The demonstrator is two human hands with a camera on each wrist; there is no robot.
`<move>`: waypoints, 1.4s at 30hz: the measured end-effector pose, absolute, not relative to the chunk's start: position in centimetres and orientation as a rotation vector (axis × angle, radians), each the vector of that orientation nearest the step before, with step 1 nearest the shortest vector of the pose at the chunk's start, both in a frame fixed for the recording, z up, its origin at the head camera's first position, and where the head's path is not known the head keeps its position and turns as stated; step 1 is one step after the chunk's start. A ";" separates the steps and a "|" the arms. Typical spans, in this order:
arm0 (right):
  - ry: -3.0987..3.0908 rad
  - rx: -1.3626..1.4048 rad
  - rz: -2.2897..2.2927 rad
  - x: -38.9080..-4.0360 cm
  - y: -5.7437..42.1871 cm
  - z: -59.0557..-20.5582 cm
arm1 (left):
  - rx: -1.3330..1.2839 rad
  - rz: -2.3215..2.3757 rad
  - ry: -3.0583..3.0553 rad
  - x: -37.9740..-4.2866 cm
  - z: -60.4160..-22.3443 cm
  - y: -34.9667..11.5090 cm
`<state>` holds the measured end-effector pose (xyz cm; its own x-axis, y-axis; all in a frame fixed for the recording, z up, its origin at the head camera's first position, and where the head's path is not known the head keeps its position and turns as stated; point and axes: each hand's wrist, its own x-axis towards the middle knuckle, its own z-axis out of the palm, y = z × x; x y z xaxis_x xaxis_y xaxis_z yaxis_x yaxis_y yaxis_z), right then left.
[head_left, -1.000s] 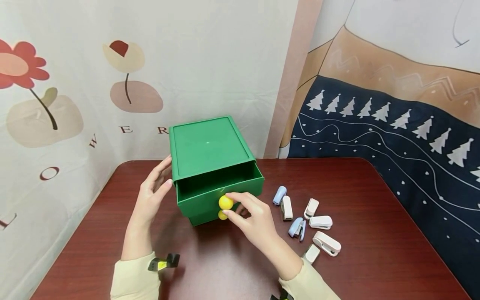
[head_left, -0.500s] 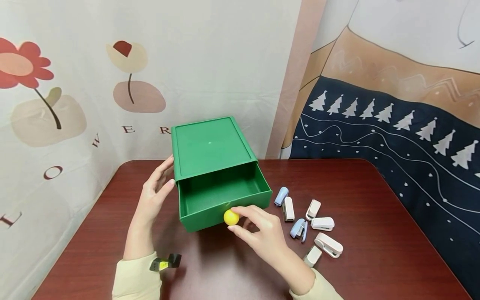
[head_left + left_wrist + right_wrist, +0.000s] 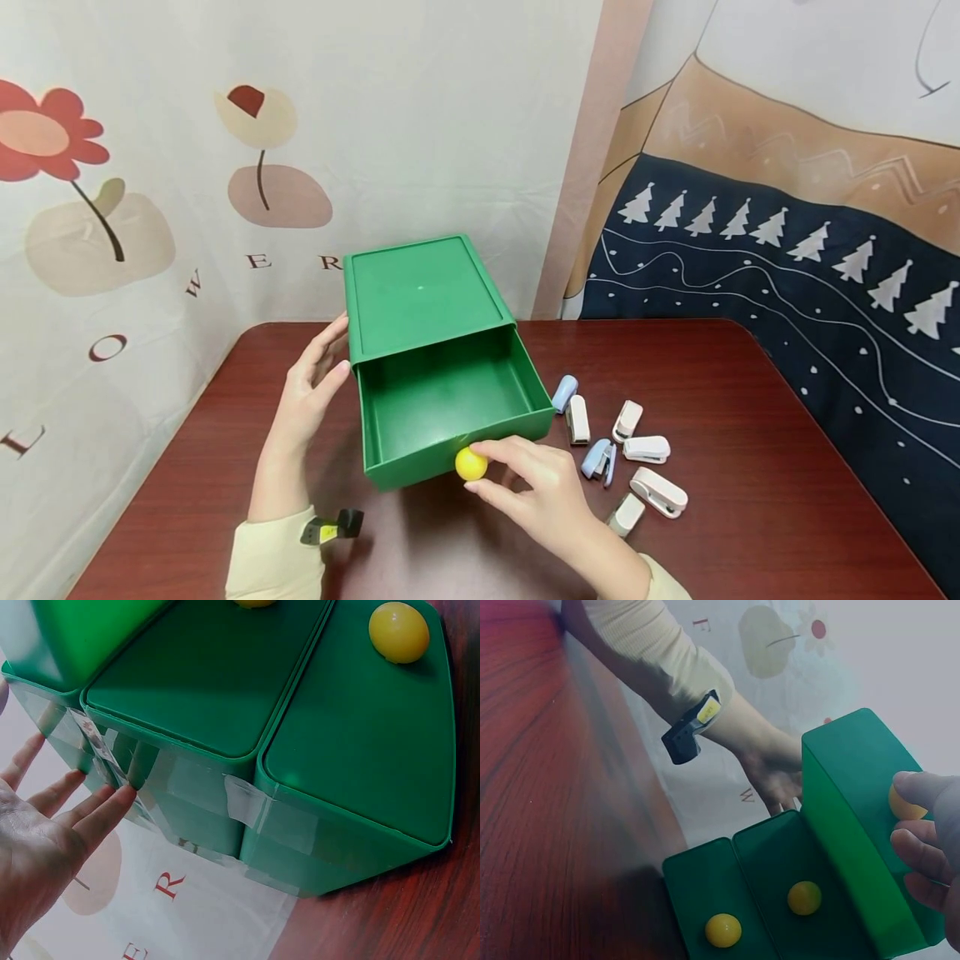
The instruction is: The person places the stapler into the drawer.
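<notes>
A green drawer cabinet [image 3: 423,300] stands on the table, its top drawer [image 3: 408,472] pulled far out and bare inside. Thumb and fingers of my right hand [image 3: 551,496] pinch the yellow round knob [image 3: 471,463] on that drawer's front. Against the cabinet's left side rests my left hand [image 3: 303,408], fingers spread and nearly straight, at clear tape [image 3: 247,802] in the left wrist view. The right wrist view shows two lower drawers closed, with a yellow knob [image 3: 804,898] on the middle one and another yellow knob [image 3: 724,930] on the bottom one.
Several small staplers lie right of the cabinet, among them a light blue stapler [image 3: 597,460] and a white stapler [image 3: 658,492]. One blue stapler [image 3: 565,393] sits close by the drawer's right corner. Behind the reddish-brown table [image 3: 750,417] hangs a printed cloth [image 3: 435,125].
The top drawer has slid out toward the person, with the right hand drawing its knob down and slightly right. The left hand stays at the cabinet's side.
</notes>
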<state>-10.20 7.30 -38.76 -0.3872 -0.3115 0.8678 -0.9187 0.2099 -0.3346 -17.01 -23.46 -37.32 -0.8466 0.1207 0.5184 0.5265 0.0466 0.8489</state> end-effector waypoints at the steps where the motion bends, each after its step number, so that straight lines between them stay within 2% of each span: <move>1: -1.822 1.147 1.164 -10.1 7.3 -38.8 | -0.655 -1.865 -2.023 -17.0 -37.3 -23.5; 21: -1.768 1.156 1.149 -10.4 9.3 -38.4 | -0.655 -1.862 -2.032 -17.0 -37.5 -23.4; 42: -1.905 0.872 1.148 -13.0 15.9 -40.9 | -0.664 -1.846 -2.028 -17.0 -37.5 -23.4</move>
